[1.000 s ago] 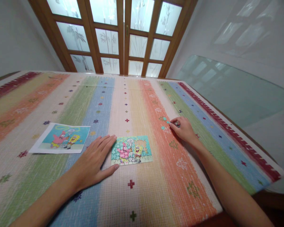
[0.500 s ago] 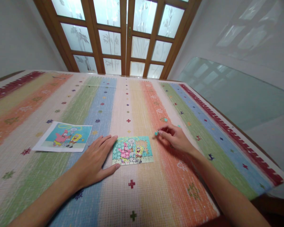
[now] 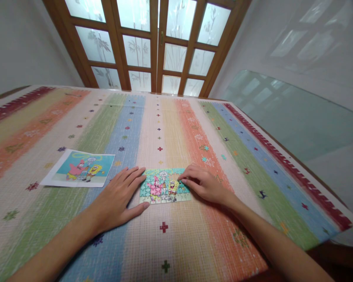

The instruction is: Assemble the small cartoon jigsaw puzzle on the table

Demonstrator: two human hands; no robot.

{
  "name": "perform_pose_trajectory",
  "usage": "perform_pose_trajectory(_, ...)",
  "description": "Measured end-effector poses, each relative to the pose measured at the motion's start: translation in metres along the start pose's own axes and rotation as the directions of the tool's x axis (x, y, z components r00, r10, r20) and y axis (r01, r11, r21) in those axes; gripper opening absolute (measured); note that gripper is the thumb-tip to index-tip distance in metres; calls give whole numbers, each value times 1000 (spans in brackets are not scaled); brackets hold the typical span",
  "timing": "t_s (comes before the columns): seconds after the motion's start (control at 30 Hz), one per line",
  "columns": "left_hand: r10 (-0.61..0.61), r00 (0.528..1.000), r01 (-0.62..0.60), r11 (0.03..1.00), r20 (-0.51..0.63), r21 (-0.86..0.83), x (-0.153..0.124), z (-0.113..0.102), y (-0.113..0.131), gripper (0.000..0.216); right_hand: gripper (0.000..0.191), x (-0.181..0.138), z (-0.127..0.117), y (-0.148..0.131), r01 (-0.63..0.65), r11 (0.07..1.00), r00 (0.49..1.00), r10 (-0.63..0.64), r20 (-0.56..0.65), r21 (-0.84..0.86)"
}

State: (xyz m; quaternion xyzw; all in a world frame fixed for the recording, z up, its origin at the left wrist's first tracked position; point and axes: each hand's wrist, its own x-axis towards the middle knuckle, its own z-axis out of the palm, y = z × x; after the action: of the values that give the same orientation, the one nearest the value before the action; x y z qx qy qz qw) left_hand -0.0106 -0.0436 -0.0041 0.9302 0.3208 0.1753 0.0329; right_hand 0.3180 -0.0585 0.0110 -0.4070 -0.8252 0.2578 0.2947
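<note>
A small jigsaw puzzle (image 3: 155, 190) with cartoon figures on a teal ground lies flat on the table. My left hand (image 3: 125, 194) rests flat along its left edge, fingers stretched out, thumb at the lower left corner. Over the puzzle's upper right part is my right hand (image 3: 202, 182), its thumb and forefinger pinched on a teal puzzle piece (image 3: 180, 181), mostly hidden by the fingers. Loose teal pieces lie beyond that hand: one puzzle piece (image 3: 204, 159), another piece (image 3: 206, 148) and a third piece (image 3: 223, 157).
A printed sheet (image 3: 85, 169) with the same cartoon picture lies left of the puzzle. Under everything is a striped tablecloth (image 3: 164, 250). Behind the table stand wooden doors with glass panes (image 3: 175, 58), and a glass panel (image 3: 288, 113) is at the right.
My right hand has moved left with the teal piece, from the orange stripe to the puzzle's upper right part. My left hand has stayed in place.
</note>
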Motion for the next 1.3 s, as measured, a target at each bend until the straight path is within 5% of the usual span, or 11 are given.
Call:
perform_pose_trajectory(0.47, -12, 1000, 12, 1000, 0, 0, 0, 1, 1, 60, 22, 0, 4, 0, 65, 989, 998, -67, -8, -130)
perform_pose_trajectory(1.03, 6, 1000, -6, 1000, 8, 5, 0, -1, 1, 60, 9, 0, 3, -7, -20, 996, 1000, 19, -16, -89)
perform_pose_trajectory(1.3, -11, 1000, 11, 1000, 4, -21, 1, -2, 1, 59, 17, 0, 3, -9, -54, 992, 998, 49, -47, -116)
